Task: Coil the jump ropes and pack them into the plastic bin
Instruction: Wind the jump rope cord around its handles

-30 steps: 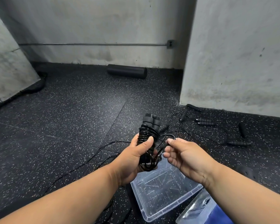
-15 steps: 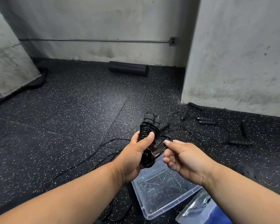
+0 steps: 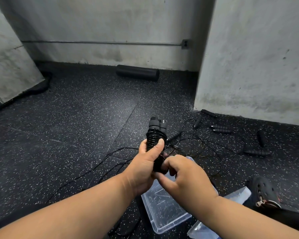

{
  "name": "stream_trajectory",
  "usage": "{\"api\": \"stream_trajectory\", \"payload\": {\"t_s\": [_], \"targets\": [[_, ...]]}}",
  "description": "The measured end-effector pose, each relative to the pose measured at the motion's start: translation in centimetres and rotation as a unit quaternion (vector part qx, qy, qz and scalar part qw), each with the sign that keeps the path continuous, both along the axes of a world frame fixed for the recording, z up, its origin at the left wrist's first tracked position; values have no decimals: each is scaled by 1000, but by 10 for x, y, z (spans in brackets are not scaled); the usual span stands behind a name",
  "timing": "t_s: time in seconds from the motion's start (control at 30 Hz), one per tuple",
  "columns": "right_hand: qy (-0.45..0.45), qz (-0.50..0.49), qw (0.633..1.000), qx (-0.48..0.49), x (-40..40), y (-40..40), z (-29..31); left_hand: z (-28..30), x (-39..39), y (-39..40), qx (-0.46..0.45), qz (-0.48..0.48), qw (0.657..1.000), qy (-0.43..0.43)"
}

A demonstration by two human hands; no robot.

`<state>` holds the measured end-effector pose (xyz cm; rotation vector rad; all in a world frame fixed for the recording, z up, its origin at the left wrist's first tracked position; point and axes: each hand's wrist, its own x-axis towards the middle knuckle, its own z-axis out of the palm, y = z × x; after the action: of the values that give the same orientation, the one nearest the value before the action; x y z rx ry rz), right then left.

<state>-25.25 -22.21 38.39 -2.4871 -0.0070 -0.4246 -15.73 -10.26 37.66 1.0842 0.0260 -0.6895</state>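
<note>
**Clear plastic below, black cord in hand**

Clear plastic bin [image 3: 164,214] nearest, directly under the hands, apparently holding no rope yet; lower corner cut off by the forearms. Beside the bin, to the right, a second clear plastic piece [image 3: 238,195], perhaps the lid, partly out of frame. Also right of the bin, a black perforated shoe [image 3: 264,192].

Above the bin, held in the air: coiled jump rope [image 3: 156,135], two foam handles side by side, thin cord wound tightly round them. Left hand [image 3: 145,163] clenched round the bundle, thumb pressed on the wraps. Right hand [image 3: 183,175] curled at the bundle's lower end, seemingly pinching the cord's tail; exact contact hidden behind the fingers.

Handling, as a judgement: light, cord thin, springy and slick, likely to unwind if the thumb lifts. Best taken round the wrapped middle, over the foam, never by a loose loop.

Beyond the bin, loose ropes [image 3: 221,130] tangled on the speckled floor, handles scattered; count of ropes hard to make out, cords crossing. Far past the bin, by the wall, a black foam roller [image 3: 138,75].
</note>
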Motion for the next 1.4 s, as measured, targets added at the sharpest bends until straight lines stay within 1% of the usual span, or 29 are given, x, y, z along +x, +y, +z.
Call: {"api": "stream_trajectory", "payload": {"t_s": [0.03, 0.1, 0.13, 0.23, 0.37, 0.43, 0.5, 0.57, 0.6, 0.7, 0.77, 0.83, 0.87, 0.97, 1.03, 1.1, 1.2, 1.4], "targets": [[9, -8, 1000, -6, 2, 0, -5, -1, -1, -1, 2, 2, 1000, 1], [-10, -15, 999, -30, 4, -1, -8, -2, -3, -3, 6, 0, 1000, -1], [-10, -21, 999, -22, 4, 0, -7, -4, -3, -3, 2, 0, 1000, -2], [24, -42, 998, 46, 5, 3, -4, -6, -1, -3, -8, 0, 1000, -5], [5, -44, 998, 43, 4, 6, -8, -9, -2, -5, -16, -11, 1000, -6], [-32, -16, 999, 37, 2, 7, -4, -8, -2, -5, -18, -24, 1000, -7], [-75, 39, 995, 46, -1, 8, 6, -5, -1, -5, 1, -30, 999, -10], [-104, 80, 989, 70, -4, 8, 18, -7, 4, -4, 19, -16, 1000, -8], [-108, 81, 987, 91, -5, 5, 24, -8, 7, -2, 25, -8, 1000, -8], [-91, 42, 983, 153, -1, -13, 38, -10, 16, 1, 41, 10, 999, -15], [-86, 23, 986, 144, 3, -28, 43, -9, 18, 1, 58, 5, 998, -22], [-79, -2, 986, 150, 9, -40, 45, -7, 17, 1, 63, -25, 998, -17], [-68, -22, 983, 171, 13, -45, 45, -4, 14, 2, 68, -50, 996, -12], [5, -61, 957, 284, 24, -55, 35, 5, 1, 4, 61, -137, 989, 2], [59, -59, 933, 349, 27, -60, 26, 7, -6, 5, 56, -179, 982, 4], [84, -59, 917, 386, 28, -61, 18, 6, -9, 5, 69, -198, 978, 8], [86, -67, 907, 407, 27, -56, 10, 5, -9, 8, 79, -208, 975, 2], [80, -25, 895, 438, 28, -59, 20, 7, -2, 11, 92, -187, 978, -17]]}}
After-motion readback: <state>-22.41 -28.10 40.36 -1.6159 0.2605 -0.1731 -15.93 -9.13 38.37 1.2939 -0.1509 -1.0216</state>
